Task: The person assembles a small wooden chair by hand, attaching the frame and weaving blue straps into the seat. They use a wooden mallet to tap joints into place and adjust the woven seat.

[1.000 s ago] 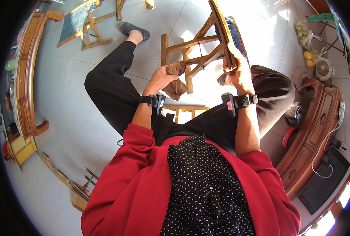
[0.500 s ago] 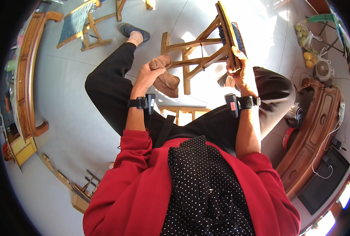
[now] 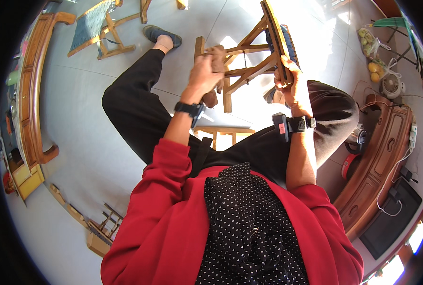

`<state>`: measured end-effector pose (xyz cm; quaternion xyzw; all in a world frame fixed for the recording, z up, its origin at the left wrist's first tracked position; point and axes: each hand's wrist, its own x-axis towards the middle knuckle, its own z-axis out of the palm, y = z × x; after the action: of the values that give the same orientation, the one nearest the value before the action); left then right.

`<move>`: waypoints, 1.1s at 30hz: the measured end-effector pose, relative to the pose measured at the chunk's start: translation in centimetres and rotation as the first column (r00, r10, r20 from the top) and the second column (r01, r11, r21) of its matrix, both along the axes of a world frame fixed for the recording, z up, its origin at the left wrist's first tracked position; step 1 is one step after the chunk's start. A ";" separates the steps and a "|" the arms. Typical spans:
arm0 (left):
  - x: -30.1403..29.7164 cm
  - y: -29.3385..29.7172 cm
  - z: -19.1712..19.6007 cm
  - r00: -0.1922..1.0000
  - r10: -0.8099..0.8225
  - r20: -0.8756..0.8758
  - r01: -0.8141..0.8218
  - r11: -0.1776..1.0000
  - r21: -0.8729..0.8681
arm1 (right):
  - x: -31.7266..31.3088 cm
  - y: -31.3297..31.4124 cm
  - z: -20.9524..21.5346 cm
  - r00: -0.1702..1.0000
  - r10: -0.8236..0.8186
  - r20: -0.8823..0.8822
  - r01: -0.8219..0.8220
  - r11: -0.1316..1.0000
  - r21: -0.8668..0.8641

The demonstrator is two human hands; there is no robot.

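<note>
A wooden folding stool (image 3: 250, 72) with a dark blue woven seat is tipped on its side in front of me, legs toward the left. My right hand (image 3: 291, 85) is closed round the near end of its seat rail, thumb on top. Slightly blurred, my left hand (image 3: 203, 80) is closed on a brown cloth (image 3: 216, 56). The cloth lies against the stool's leg bars near their left end, and a loose part hangs below my fingers. I cannot tell whether it wraps fully round a bar.
Another folding stool (image 3: 90, 29) with a blue-green seat stands at the far left. Wooden furniture (image 3: 28, 95) lines the left side. A wooden cabinet (image 3: 380, 156) is on the right, near a small fan (image 3: 391, 85) and bagged fruit (image 3: 367, 42). A low wooden stool (image 3: 225, 130) shows between my legs.
My left hand has moved up and to the right with the brown cloth, from beside the stool's legs onto its bars. My right hand keeps its hold, and the stool has barely shifted.
</note>
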<state>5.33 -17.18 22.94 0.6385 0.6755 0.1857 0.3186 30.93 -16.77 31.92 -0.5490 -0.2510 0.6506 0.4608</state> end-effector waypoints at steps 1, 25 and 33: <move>1.6 0.3 -0.3 0.998 -0.065 0.020 0.067 0.996 -0.056 | 0.0 0.0 0.0 1.000 0.009 -0.014 -0.009 1.000 0.001; 5.1 -1.1 -3.8 0.972 -0.234 -0.023 0.232 0.971 -0.062 | 0.1 0.3 -0.1 0.999 -0.013 -0.047 0.011 0.999 -0.031; -0.2 -1.2 -4.8 0.957 -0.145 -0.251 0.083 0.967 -0.239 | 0.3 0.2 -0.7 0.997 -0.025 -0.074 0.022 0.999 -0.034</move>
<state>5.10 -18.40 18.09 0.6553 0.6907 0.0012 0.3058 31.27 -16.62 31.22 -0.5348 -0.2161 0.6693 0.4683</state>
